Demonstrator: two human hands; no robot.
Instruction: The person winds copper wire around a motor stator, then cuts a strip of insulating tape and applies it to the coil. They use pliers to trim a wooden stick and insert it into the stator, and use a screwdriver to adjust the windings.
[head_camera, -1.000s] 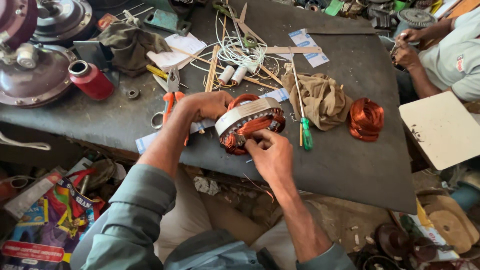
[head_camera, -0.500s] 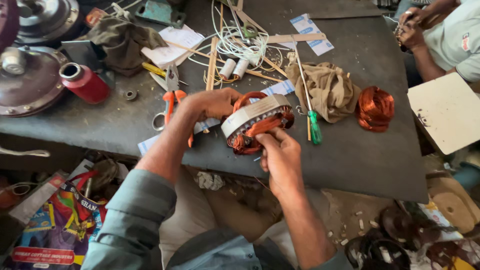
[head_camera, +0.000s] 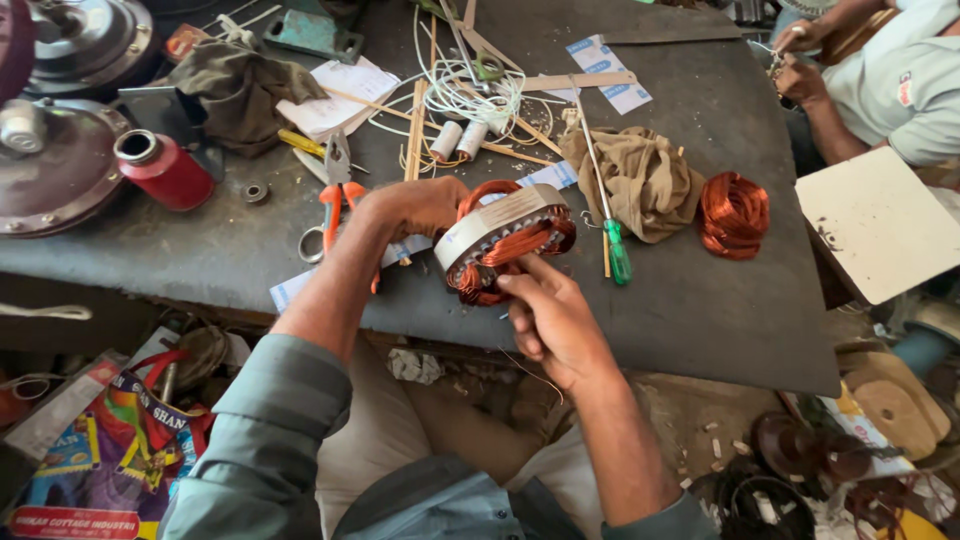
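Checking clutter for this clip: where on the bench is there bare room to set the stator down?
Bare bench lies right of the stator, below the wire coil and screwdriver; another patch lies below the red can. The far middle, around the white wires, is crowded.

The wire ring (head_camera: 505, 243) is shiny orange with a grey band. The screwdriver (head_camera: 620, 262) has a green handle. The can (head_camera: 163, 170) is red. The table (head_camera: 700, 300) is dark grey. The cloth (head_camera: 645, 180) is brown.

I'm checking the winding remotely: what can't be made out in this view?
Head view only:
- Underside of the stator: turned away, and partly covered by the left hand.
- Right hand fingertips: tucked against the copper coils.
- Co-worker's hands: what they hold is too small.
- Fan housing: cut off by left edge.
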